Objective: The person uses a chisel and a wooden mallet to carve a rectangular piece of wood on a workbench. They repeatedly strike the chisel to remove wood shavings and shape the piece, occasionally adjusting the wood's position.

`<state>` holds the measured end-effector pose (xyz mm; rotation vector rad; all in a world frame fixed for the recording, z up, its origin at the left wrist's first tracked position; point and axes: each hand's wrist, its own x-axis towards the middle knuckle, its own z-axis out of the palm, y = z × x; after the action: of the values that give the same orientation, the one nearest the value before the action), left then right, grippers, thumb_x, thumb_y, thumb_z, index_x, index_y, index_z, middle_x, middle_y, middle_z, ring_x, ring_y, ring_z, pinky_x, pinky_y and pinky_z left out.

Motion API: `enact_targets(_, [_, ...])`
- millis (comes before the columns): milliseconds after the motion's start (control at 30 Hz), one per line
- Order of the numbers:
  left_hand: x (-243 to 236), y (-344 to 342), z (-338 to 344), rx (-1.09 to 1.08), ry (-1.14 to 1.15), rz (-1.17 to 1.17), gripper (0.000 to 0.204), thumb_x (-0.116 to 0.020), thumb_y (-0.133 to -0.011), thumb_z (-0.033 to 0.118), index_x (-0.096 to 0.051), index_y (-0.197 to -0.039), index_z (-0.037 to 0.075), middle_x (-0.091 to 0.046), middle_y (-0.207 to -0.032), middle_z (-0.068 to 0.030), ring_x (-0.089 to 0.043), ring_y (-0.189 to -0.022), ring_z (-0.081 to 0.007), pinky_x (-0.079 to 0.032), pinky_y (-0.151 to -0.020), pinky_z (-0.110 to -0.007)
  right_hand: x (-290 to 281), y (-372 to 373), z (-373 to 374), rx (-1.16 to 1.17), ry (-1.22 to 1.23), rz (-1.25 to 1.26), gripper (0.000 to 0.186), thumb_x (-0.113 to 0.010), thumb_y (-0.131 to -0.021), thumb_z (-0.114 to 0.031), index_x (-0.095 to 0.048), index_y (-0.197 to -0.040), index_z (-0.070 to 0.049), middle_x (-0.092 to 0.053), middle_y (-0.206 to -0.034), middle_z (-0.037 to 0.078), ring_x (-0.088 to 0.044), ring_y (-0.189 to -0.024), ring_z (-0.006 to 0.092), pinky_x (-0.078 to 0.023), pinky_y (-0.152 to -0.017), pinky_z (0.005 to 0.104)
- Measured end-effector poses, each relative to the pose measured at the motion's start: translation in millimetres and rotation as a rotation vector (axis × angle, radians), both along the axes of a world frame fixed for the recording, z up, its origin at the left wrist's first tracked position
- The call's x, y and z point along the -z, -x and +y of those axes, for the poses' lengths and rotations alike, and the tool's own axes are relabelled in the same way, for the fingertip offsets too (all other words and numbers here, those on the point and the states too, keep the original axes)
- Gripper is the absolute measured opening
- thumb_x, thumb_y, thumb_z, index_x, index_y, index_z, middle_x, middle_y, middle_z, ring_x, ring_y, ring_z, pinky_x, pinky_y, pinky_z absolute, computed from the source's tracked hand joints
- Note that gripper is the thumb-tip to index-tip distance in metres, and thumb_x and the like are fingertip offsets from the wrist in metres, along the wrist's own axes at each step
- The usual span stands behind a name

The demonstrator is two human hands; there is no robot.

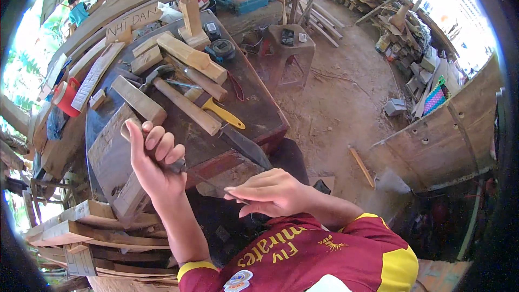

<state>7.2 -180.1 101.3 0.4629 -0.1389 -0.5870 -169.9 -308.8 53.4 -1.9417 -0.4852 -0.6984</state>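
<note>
My left hand is raised at the left, fingers curled around the wooden handle of a slim metal tool. Its thin dark shaft runs toward my right hand, whose thumb and fingers pinch the far end. Whether it is a file or a chisel I cannot tell. Beyond my hands, a wooden-handled hammer lies on the dark worktable. Beside it are a yellow-handled brush and a flat grey blade that reaches over the table's near edge.
Wooden blocks and a tape measure lie on the table. A red mug stands at the left. Planks are stacked at lower left. A brown plastic stool stands beyond the table; a large board leans at right.
</note>
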Motion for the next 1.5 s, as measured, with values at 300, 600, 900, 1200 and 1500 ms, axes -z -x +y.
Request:
enact_targets(300, [-1, 3, 14, 0.171, 0.176, 0.094, 0.032, -0.047, -0.1, 0.039, -0.046, -0.088, 0.009, -0.035, -0.062, 0.0061, -0.03, -0.044, -0.0029, -0.027, -0.035, -0.02, 0, 0, 12, -0.048, 0.111, -0.069, 0.059, -0.081, -0.07, -0.018, -0.059, -0.121, 0.002, -0.069, -0.096, 0.013, -0.069, -0.077, 0.0262, -0.056, -0.064, 0.0324])
enact_targets(600, [-82, 9, 102, -0.129, -0.11, -0.898, 0.033, -0.045, -0.099, 0.034, -0.037, -0.076, 0.013, -0.034, -0.054, 0.0044, -0.032, -0.049, -0.0109, -0.032, -0.048, -0.025, 11, -11, 12, 0.059, 0.278, 0.061, 0.037, -0.071, -0.083, -0.026, -0.063, -0.112, -0.005, -0.068, -0.076, 0.008, -0.067, -0.074, 0.0251, -0.055, -0.066, 0.0356])
enact_targets(900, [-90, 43, 187, -0.605, -0.634, -1.099, 0.02, -0.051, -0.085, 0.016, -0.037, -0.072, 0.01, -0.034, -0.056, 0.0019, -0.031, -0.053, -0.0131, -0.029, -0.05, -0.028, -4, -23, -37, 0.396, 0.25, 0.389, 0.06, -0.077, -0.074, -0.019, -0.055, -0.127, -0.001, -0.062, -0.12, 0.018, -0.062, -0.109, 0.0299, -0.046, -0.096, 0.0375])
enact_targets(1200, [-27, 81, 85, -0.048, -1.533, -1.604, 0.019, -0.073, -0.056, 0.012, -0.063, -0.071, 0.013, -0.064, -0.068, -0.0076, -0.063, -0.066, -0.0261, -0.049, -0.064, -0.037, 9, -131, -59, 0.671, 0.389, 0.149, 0.029, -0.068, -0.083, -0.025, -0.068, -0.099, -0.001, -0.068, -0.095, 0.018, -0.067, -0.088, 0.0326, -0.053, -0.077, 0.0389])
enact_targets(1500, [49, 105, 88, 0.463, -1.491, -1.403, 0.02, -0.07, -0.062, 0.017, -0.061, -0.077, 0.009, -0.062, -0.067, -0.0129, -0.062, -0.065, -0.0349, -0.049, -0.058, -0.045, -1, -180, -96, 0.792, 0.468, 0.458, 0.031, -0.07, -0.081, -0.034, -0.067, -0.088, -0.004, -0.068, -0.081, 0.019, -0.066, -0.08, 0.0373, -0.053, -0.07, 0.0453])
